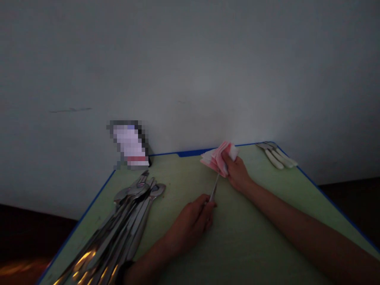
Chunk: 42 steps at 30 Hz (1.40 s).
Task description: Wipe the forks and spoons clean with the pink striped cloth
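My left hand (196, 217) is closed around the lower part of a thin, shiny metal utensil (214, 188), which slants up and away from me. The utensil's far end disappears into a folded pink-and-white cloth (218, 158), so its kind cannot be made out. Gripping that cloth, my right hand (238, 173) has its thumb on top and the folds bunched around the utensil's tip. Both hands are over the middle of the pale green table (252, 241). Left of my left forearm lies a pile of long metal utensils (130, 213), some with rounded, spoon-like heads.
Several metal utensils with white handles (277, 158) lie at the far right corner. A phone-like device with a blurred-out screen (132, 144) leans against the grey wall (190, 71) at the far left corner. Blue edging (192, 152) runs around the table.
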Tool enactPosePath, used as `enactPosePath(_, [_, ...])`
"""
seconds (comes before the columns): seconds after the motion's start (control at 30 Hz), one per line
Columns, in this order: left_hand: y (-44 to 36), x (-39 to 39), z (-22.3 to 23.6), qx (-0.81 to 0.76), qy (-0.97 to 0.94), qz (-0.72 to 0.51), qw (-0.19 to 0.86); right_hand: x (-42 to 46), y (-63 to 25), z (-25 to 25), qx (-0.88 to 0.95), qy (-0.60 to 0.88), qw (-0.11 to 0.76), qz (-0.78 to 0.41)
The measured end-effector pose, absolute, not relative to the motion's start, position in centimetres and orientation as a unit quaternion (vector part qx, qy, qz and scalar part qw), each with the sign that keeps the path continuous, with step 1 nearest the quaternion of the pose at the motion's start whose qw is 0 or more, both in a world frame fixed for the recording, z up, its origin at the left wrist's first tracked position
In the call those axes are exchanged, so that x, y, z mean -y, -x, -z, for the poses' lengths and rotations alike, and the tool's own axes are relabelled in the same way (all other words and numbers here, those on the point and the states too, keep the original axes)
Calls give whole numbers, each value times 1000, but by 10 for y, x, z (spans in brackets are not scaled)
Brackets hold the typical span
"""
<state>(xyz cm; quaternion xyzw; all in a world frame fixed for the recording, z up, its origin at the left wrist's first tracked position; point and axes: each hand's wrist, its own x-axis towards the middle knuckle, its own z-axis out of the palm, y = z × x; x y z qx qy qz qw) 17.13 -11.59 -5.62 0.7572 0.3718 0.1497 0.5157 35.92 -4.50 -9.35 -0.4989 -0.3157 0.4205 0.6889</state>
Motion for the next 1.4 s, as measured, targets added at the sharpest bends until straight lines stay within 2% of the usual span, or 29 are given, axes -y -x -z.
enactPosePath(0.17, [-173,108,60,-414,-620,-271,609,52,-358,85,331,421,643,-547])
enactPosePath(0.3, [-172,103,60,-419,-526,-368,642,54,-359,84,345,392,618,-588])
enactPosePath(0.4, [-170,108,57,-404,-622,-298,601,53,-359,83,300,377,618,-621])
enactPosePath(0.5, [-167,116,51,-322,-779,-215,494,52,-360,79,250,372,619,-645])
enactPosePath(0.57, [-166,119,47,-290,-818,-197,456,52,-360,77,238,372,615,-654])
enactPosePath(0.8, [-166,117,43,-290,-803,-160,496,53,-357,76,282,381,620,-625])
enactPosePath(1.07, [-171,118,56,-367,-776,-189,477,58,-361,85,464,473,534,-525])
enactPosePath(1.13, [-171,117,57,-370,-778,-181,475,56,-361,88,436,468,548,-539])
enactPosePath(1.3, [-172,117,52,-360,-811,-155,435,44,-360,85,252,358,662,-608])
enactPosePath(1.4, [-173,118,49,-350,-822,-149,425,39,-361,81,184,317,697,-616])
